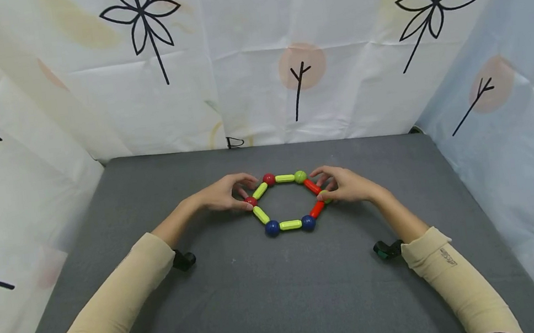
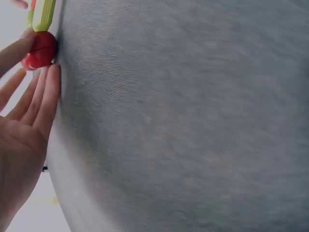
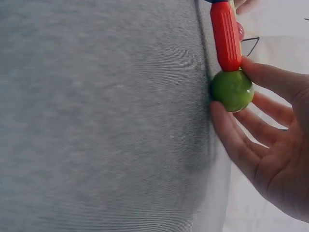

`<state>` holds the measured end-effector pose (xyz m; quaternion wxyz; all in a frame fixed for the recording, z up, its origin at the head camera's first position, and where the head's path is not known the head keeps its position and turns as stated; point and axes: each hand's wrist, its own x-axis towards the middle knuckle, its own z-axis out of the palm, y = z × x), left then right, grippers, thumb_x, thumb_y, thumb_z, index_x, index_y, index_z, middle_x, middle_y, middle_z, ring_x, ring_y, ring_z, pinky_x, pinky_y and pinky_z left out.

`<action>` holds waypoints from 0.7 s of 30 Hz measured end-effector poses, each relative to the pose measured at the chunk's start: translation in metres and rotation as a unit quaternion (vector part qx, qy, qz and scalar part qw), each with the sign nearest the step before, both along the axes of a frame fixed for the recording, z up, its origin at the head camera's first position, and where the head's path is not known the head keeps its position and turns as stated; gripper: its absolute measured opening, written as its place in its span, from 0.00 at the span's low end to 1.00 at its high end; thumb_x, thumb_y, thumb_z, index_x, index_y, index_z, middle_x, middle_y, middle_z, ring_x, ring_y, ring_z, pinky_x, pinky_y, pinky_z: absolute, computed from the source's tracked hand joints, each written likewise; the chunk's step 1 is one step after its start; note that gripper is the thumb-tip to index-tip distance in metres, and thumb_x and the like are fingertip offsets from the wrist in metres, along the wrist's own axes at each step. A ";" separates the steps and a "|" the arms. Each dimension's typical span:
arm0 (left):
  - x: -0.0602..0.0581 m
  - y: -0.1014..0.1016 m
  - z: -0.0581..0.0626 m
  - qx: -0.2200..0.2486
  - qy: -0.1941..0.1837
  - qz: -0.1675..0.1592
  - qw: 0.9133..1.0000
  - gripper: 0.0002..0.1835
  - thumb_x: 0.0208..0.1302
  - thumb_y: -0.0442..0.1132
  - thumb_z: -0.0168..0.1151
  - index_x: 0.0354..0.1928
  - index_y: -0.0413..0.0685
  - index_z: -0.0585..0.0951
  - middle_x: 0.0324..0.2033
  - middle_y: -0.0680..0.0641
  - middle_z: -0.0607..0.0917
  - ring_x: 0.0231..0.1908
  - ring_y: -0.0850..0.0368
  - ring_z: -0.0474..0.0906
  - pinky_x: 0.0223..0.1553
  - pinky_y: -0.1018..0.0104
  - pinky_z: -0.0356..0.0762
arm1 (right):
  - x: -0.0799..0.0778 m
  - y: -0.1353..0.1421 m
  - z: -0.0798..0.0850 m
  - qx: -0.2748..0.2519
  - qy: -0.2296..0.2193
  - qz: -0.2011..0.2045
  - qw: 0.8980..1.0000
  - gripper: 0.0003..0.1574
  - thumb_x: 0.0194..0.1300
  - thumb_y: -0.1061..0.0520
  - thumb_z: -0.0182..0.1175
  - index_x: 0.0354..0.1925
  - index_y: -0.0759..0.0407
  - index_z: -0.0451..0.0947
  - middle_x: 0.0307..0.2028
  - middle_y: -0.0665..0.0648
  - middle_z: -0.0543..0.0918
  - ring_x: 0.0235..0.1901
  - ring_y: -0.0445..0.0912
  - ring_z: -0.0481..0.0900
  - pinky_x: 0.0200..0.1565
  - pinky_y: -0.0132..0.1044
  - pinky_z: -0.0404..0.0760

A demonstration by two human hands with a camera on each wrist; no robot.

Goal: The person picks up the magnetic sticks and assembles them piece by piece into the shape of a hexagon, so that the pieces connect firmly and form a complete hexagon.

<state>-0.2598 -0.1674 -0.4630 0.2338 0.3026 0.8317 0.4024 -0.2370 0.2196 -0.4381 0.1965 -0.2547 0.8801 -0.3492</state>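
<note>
A six-sided ring of magnetic building sticks and balls lies flat on the grey table. Its yellow-green sticks (image 1: 291,225) and two red sticks (image 1: 312,186) join red, green and blue balls. On the ring's left corner, my left hand (image 1: 227,193) holds a red ball (image 2: 43,49) between thumb and fingers. My right hand (image 1: 347,183) grips the green ball (image 3: 232,91) at the opposite corner, its thumb by the end of a red stick (image 3: 226,36). Two blue balls (image 1: 272,228) form the near side; a red ball (image 1: 268,179) and a green ball (image 1: 300,176) form the far side.
The grey table (image 1: 263,300) stretches around the ring on every side. Behind it and at both sides hangs a white cloth (image 1: 246,80) printed with flowers and small trees. Dark wrist cameras (image 1: 184,260) are strapped below both hands.
</note>
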 end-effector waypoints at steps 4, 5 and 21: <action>0.004 -0.005 -0.003 0.016 0.007 0.008 1.000 0.35 0.71 0.36 0.74 0.76 0.40 0.72 0.65 0.36 0.83 0.59 0.43 0.88 0.63 0.50 0.86 | 0.002 0.002 -0.004 -0.017 -0.008 0.002 1.000 0.38 0.74 0.58 0.70 0.76 0.63 0.69 0.63 0.71 0.80 0.55 0.61 0.88 0.44 0.42 0.91; 0.005 -0.004 -0.004 0.018 0.015 0.013 1.000 0.34 0.71 0.36 0.74 0.76 0.40 0.73 0.65 0.36 0.84 0.58 0.44 0.88 0.63 0.49 0.86 | 0.003 0.002 -0.004 -0.018 -0.007 0.002 1.000 0.38 0.74 0.59 0.70 0.76 0.63 0.69 0.63 0.70 0.80 0.55 0.61 0.88 0.44 0.41 0.90; 0.012 0.007 -0.011 -0.006 0.083 0.052 0.995 0.33 0.71 0.40 0.74 0.74 0.42 0.74 0.56 0.41 0.89 0.52 0.49 0.88 0.61 0.46 0.84 | 0.006 -0.003 -0.006 0.002 0.011 -0.017 1.000 0.37 0.74 0.56 0.71 0.75 0.61 0.71 0.63 0.69 0.83 0.57 0.63 0.88 0.50 0.47 0.90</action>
